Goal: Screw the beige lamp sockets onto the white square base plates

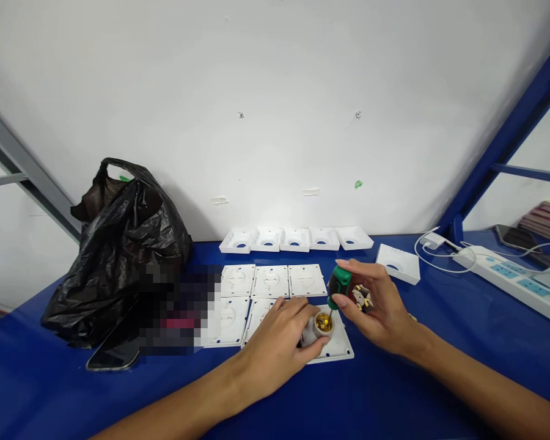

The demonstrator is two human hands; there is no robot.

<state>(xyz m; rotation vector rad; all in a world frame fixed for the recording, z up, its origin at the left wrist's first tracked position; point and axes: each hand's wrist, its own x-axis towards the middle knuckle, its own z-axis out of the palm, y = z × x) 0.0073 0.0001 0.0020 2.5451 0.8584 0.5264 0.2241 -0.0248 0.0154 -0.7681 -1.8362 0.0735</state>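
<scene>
Head view: I logged the left forearm [197, 394] angling in from the lower left, the back of the left hand [277, 336] turned up. Its thumb and forefinger pinched the round socket [316, 329] from opposite sides. The socket sat on a white plate [341, 347], nearest right among 2 rows of plates [270, 276]. The right forearm [481, 376] entered from the lower right; the thumb and forefinger of the right hand [382, 308] pinched a green-and-black screwdriver [340, 284], handle up, slightly tilted, shaft down into the socket.

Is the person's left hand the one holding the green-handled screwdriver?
No, the right hand grips the screwdriver, while the left hand holds the round socket.
</scene>
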